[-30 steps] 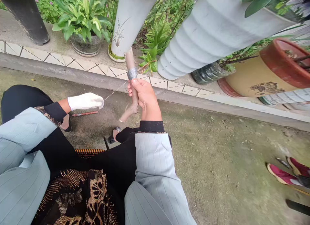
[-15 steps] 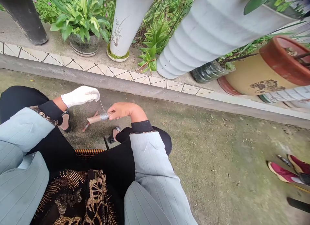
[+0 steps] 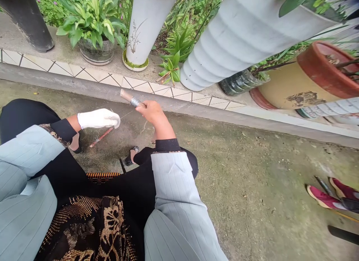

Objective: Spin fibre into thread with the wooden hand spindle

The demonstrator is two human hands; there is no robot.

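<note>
My left hand (image 3: 99, 119), in a white glove, is closed with its fingers pinched at the end of a thin wire (image 3: 127, 114). The wire runs across to a pale wooden stick (image 3: 126, 95), where silvery turns (image 3: 135, 102) are wound around the shaft. My bare right hand (image 3: 151, 111) is wrapped around the stick's lower part, and its free end points up and to the left. Below my gloved hand a thin reddish stick (image 3: 101, 137) is seen against the ground, with fine wire strands near it.
A low ledge edged with tiles (image 3: 117, 80) runs ahead, bearing a leafy potted plant (image 3: 97, 51), a tall white pot (image 3: 140, 36), a large ribbed pot (image 3: 221, 47) and a brown pot (image 3: 297, 85). At right, another person's red shoes (image 3: 322, 197) stand on the concrete (image 3: 252, 171).
My right hand has raised and tilted the stick, so its free end now points up toward the ledge. My left hand has moved slightly right and down, with the wire between them.
</note>
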